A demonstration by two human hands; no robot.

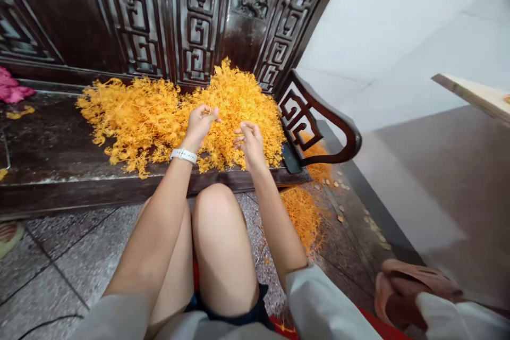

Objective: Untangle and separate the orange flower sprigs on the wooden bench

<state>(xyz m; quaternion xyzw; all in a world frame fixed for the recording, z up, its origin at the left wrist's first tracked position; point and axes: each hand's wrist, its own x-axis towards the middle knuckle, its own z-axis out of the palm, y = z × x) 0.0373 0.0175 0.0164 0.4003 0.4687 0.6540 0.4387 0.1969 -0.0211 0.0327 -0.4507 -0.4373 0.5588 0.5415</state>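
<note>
A large heap of yellow-orange frilly, flower-like pieces on thin stems [135, 111] is spread over the dark wooden bench, highest at the right. Both hands are held above its front part, a short gap between them. My left hand [201, 123], with a white band on the wrist, has thumb and fingertips pinched together; whatever is between them is too small to make out against the heap. My right hand [251, 143] is turned toward the left one, its fingers curled and the thumb against the index finger. Anything in that pinch blends into the yellow behind.
The bench [51, 138] has a carved back [195, 26] and a curved armrest [346, 143]. A dark phone [292, 159] lies beside the armrest. Thin orange strands [303, 215] are piled on the floor at right, near brown shoes [418, 281]. Pink material [14, 86] lies far left.
</note>
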